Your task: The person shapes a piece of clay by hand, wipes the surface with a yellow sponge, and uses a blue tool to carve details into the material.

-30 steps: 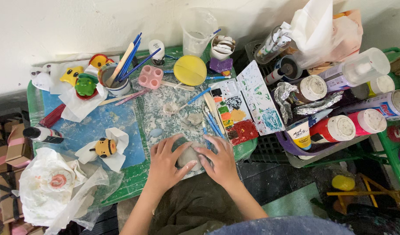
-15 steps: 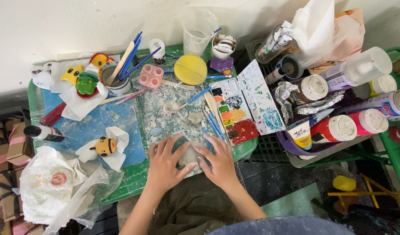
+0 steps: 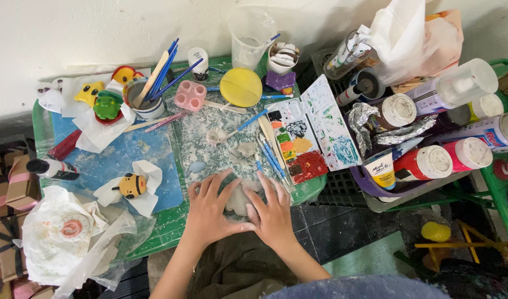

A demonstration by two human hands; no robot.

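Pressing one clay lump, two hands.

Two hands on one clay lump (grey); three painted figurines.

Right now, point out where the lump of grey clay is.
In the head view the lump of grey clay lies at the green table's near edge, pressed between the left hand and right hand, just below the paint palette.
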